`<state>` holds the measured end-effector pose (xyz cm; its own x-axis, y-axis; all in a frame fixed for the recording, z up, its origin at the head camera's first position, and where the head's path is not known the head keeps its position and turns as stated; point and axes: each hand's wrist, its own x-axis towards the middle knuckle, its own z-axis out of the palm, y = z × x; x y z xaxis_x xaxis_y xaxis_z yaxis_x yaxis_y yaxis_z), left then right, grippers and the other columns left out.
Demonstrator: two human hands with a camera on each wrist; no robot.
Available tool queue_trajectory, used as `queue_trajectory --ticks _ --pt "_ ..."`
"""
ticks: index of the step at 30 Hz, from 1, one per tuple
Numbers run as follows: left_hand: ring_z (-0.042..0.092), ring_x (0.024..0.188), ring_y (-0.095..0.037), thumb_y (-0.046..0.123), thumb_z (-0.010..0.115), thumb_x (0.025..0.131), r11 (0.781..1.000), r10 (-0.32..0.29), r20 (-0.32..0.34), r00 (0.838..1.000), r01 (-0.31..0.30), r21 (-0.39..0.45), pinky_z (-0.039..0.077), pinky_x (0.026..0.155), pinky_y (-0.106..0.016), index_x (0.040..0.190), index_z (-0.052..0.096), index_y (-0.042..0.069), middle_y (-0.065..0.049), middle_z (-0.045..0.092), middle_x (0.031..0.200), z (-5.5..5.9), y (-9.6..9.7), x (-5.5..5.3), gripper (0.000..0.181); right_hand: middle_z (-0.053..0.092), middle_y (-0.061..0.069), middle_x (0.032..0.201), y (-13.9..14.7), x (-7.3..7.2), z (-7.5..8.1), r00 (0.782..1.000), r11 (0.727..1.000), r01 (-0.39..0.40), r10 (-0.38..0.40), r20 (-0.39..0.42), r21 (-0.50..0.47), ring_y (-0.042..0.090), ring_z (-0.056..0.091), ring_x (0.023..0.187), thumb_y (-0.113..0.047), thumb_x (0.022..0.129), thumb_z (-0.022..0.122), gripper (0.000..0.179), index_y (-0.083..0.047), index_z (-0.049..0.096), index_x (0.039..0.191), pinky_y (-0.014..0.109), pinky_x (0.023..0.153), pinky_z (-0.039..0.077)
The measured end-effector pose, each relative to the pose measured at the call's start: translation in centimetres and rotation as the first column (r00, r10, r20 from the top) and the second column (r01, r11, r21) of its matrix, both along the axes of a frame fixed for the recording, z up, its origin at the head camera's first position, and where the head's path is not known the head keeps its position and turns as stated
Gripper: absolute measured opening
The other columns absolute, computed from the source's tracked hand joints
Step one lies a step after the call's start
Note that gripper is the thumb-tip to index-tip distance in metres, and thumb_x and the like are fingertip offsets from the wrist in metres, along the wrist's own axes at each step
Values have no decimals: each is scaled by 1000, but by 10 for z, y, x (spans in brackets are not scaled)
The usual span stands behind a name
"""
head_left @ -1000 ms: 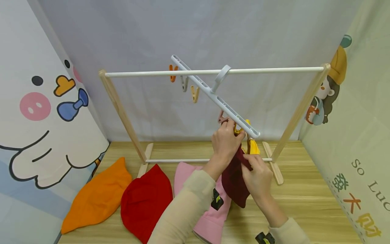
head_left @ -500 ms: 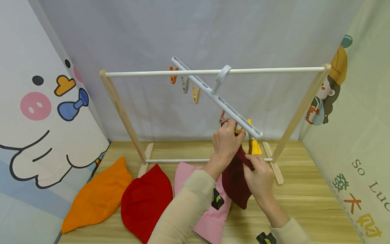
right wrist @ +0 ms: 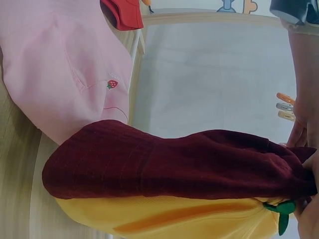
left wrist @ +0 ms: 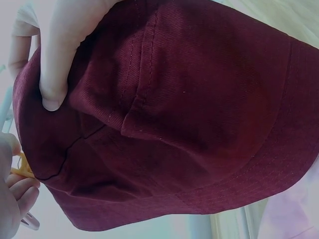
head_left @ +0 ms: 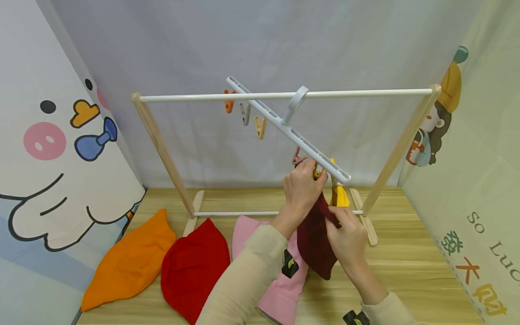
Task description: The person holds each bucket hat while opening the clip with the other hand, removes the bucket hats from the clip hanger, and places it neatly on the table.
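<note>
A maroon bucket hat [head_left: 314,243] hangs beneath the right half of a pale clip hanger [head_left: 304,142]. My left hand [head_left: 302,185] is up at the hat's top edge, its thumb and fingers pinching a yellow clothespin [head_left: 317,174]. In the left wrist view this clothespin [left wrist: 21,167] sits right at the maroon fabric. Lower down, my right hand [head_left: 345,234] pinches the hat's edge, with the thumb [left wrist: 54,92] pressed on the cloth in the left wrist view. A pink clothespin [head_left: 298,157] is just left of my left hand. Behind the maroon hat hangs a yellow hat [right wrist: 199,216].
The hanger hooks over the white rail [head_left: 365,93] of a wooden-legged rack. Orange [head_left: 229,103], grey [head_left: 245,113] and tan clothespins [head_left: 260,127] dangle at its left end. Orange [head_left: 130,266], red [head_left: 195,271] and pink hats [head_left: 280,293] lie on the wooden table [head_left: 426,271].
Both hands keep their grips. My right hand and the maroon hat have shifted very slightly down and right, and the hanger's right end has swung slightly right.
</note>
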<state>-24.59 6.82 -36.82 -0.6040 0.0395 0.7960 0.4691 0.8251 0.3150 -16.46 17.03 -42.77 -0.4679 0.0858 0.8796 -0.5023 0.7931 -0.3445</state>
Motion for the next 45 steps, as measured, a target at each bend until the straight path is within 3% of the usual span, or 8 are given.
queue_trajectory --ticks 25,45 --pt "45 42 -11 26 68 77 998 -16 26 1000 15 59 32 37 -22 71 58 15 5 54 57 3 5 -3 17 64 6 71 8 2 -8 1000 1000 4 -4 3 -4 22 61 61 4 67 69 14 -6 70 78 33 51 45" --pt "39 41 -10 23 67 75 995 -4 41 999 0 96 27 38 -22 64 54 14 7 46 52 5 9 -3 20 66 6 70 21 5 -13 1000 1000 25 -25 -4 -2 22 59 57 4 66 68 15 -6 70 77 33 53 43"
